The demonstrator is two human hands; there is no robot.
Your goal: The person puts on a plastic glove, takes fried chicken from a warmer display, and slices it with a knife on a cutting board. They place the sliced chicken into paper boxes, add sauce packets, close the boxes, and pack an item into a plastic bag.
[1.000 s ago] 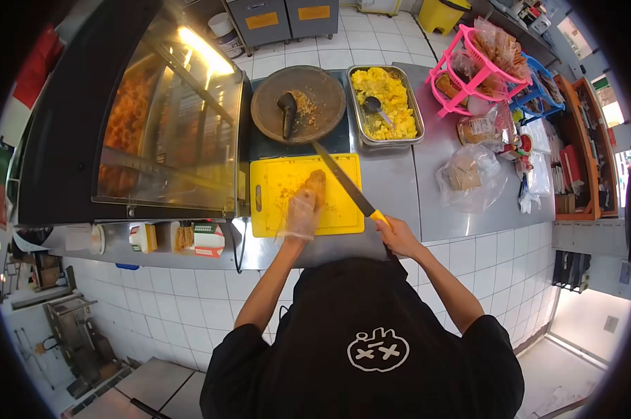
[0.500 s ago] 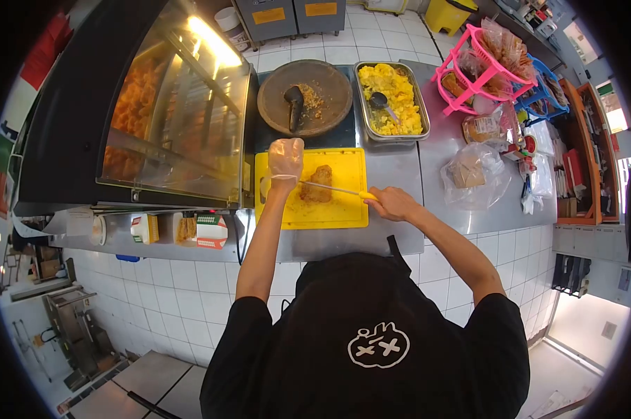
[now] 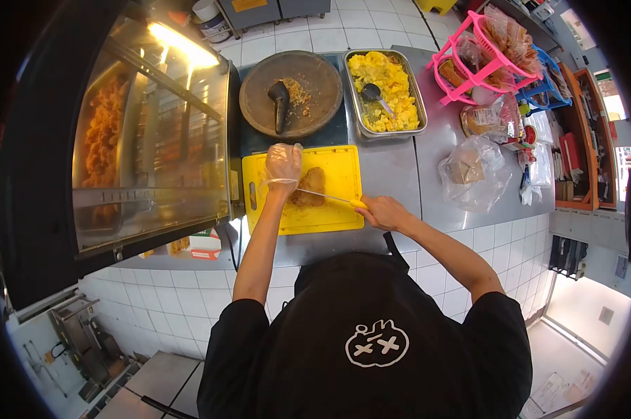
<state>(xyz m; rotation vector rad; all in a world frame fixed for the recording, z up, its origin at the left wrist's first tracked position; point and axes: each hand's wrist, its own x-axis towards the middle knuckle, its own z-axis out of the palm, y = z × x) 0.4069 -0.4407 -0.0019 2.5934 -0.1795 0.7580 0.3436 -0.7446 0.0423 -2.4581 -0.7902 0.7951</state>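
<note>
A browned, crumb-coated piece of food, looking like fried chicken [image 3: 314, 183], lies on a yellow cutting board [image 3: 343, 164] with crumbs around it. My right hand [image 3: 384, 211] grips the yellow handle of a knife [image 3: 358, 204]. Its thin blade points left and crosses the near part of the food. My left hand [image 3: 283, 165], in a clear plastic glove, is closed with fingers curled at the food's left side, close to the knife tip. Whatever those fingers hold is hidden.
Beyond the board sit a round stone mortar [image 3: 256, 98] with a dark pestle [image 3: 280, 105] and a metal tray [image 3: 425, 126] of yellow food with a spoon [image 3: 372, 93]. A glass warming cabinet [image 3: 155, 153] stands left. Pink baskets [image 3: 462, 89] and a bagged item [image 3: 469, 167] are right.
My left hand has come down closer to the food and knife tip. The food shows a paler surface. The view has shifted, with the warming cabinet appearing larger. The knife stays in my right hand.
</note>
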